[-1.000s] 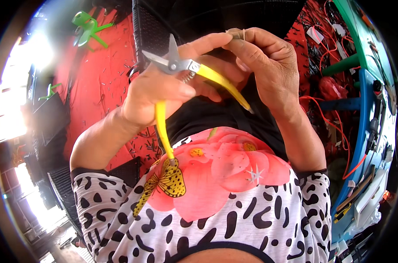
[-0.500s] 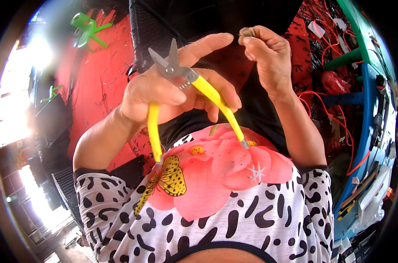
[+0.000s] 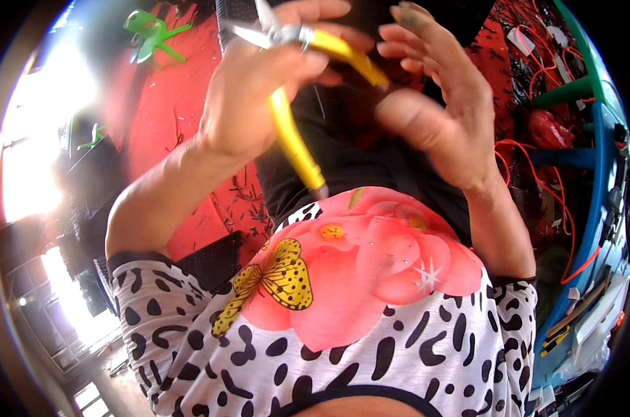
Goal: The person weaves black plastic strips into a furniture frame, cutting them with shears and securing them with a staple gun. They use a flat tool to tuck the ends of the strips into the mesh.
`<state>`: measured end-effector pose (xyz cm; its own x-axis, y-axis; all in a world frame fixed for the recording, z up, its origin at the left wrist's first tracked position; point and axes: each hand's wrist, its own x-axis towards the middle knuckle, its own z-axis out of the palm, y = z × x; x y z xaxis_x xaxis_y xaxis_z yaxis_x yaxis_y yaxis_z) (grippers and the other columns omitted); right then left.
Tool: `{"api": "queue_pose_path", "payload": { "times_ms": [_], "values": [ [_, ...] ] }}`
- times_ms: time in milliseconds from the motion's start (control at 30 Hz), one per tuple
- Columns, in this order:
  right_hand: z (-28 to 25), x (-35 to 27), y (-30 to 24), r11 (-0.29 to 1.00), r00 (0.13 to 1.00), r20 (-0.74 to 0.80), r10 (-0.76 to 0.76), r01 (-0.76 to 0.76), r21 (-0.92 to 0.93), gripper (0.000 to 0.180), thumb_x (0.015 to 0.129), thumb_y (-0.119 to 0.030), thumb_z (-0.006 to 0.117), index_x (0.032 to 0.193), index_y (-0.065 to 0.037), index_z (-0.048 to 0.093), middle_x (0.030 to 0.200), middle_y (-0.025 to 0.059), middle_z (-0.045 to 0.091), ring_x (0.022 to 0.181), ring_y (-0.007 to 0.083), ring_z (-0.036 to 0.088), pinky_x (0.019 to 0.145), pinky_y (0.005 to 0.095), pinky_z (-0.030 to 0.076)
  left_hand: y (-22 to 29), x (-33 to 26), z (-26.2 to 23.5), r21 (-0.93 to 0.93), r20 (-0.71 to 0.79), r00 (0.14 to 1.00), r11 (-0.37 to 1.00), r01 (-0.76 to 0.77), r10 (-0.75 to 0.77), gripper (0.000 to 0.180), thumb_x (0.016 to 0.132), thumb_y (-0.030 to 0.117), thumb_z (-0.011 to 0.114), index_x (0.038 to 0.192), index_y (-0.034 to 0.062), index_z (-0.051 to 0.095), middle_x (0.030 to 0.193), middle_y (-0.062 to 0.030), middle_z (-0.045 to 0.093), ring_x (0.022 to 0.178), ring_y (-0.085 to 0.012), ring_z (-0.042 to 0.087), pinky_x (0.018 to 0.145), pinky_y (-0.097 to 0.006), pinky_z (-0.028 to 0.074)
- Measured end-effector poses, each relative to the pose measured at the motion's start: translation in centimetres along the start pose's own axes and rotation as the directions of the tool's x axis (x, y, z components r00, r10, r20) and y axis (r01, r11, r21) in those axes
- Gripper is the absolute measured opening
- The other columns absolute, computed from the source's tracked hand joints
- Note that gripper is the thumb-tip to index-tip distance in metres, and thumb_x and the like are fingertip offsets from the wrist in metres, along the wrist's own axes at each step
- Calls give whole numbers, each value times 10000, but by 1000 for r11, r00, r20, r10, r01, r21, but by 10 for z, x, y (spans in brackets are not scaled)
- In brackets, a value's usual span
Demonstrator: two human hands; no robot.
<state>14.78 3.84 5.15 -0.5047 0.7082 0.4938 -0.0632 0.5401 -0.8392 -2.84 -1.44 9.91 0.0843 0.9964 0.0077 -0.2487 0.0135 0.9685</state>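
my left hand [image 3: 252, 94], at 11 o'clock in my view, is closed loosely on a pair of yellow-handled snips [image 3: 285, 35], which sit between 11 and 12 o'clock. the thumb lies across between the two handles, while the fingers reach out on the far side. the blades stand parted, one pointing toward 10 o'clock and the other toward 11; the handles are spread too, one running to 4 o'clock toward my other hand, the other to 5 o'clock toward my waist. my right hand [image 3: 454, 104], near 2 o'clock, has its thumb and fingers well apart, the fingers slightly bent, and it is blurred; a dull brownish patch shows near one fingertip, too unclear to name. the two hands face each other without touching. below them, at 12 o'clock, is my dark lap [image 3: 343, 156], and nearer me, around 6 o'clock, my white shirt [image 3: 391, 351] with black spots, a big pink flower and a yellow butterfly printed on it. farther out, at 10 o'clock, lies a red floor covering [image 3: 166, 121] strewn with small dark bits, with a green plastic stool [image 3: 148, 35] between 10 and 11. toward 2 to 3 o'clock is a crumpled red bag [image 3: 551, 130], and at 3 o'clock the blue edge of a table [image 3: 595, 208] curves past.
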Motion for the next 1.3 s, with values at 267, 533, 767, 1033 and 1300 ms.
{"api": "queue_pose_path", "payload": {
  "times_ms": [267, 533, 767, 1033, 1300],
  "values": [
    [15, 23, 9, 996, 997, 19, 79, -78, -48, 835, 578, -394, 793, 1161, 44, 387, 963, 178, 580, 900, 278, 592, 801, 311, 467, 1, 45, 16, 578, -38, 999, 816, 7, 18, 359, 875, 327, 462, 836, -5, 594, 743, -65, 596, 673, -109, 548, 591, -241, 440],
    [33, -44, 53, 655, 816, 362, 450, -577, 487, 385, 719, -154, 623, 1040, 30, 518, 824, 11, 514, 725, 83, 492, 654, 227, 421, 28, 77, -62, 996, -18, 804, 56, 63, -595, 322, 771, 260, 630, 917, -25, 612, 838, -101, 639, 757, -150, 587, 646, -288, 465],
    [54, -36, 33, 705, 672, 532, 516, -685, 181, 433, 726, -194, 614, 1062, 58, 509, 811, 98, 542, 720, 142, 533, 674, 275, 447, 19, 89, -83, 982, 186, 472, 171, -74, -862, 305, 686, 140, 671, 940, -14, 604, 804, -96, 636, 732, -165, 593, 638, -294, 473],
    [71, -20, 27, 779, 664, 485, 570, -624, -61, 510, 721, -281, 618, 1040, 102, 510, 819, 220, 591, 737, 286, 599, 700, 339, 479, 4, 79, -94, 961, 254, 633, 265, -79, -731, 149, 667, 77, 643, 658, 9, 511, 571, -25, 516, 527, -108, 479, 460, -284, 361],
    [89, -26, 37, 882, 817, 350, 458, -466, -66, 536, 697, -290, 642, 1029, 109, 511, 894, 258, 581, 832, 354, 593, 747, 368, 476, -4, 70, -94, 935, 209, 734, 353, 44, -646, 160, 636, 33, 633, 586, 15, 481, 501, 4, 447, 475, -75, 423, 428, -267, 326]
  ]
}}
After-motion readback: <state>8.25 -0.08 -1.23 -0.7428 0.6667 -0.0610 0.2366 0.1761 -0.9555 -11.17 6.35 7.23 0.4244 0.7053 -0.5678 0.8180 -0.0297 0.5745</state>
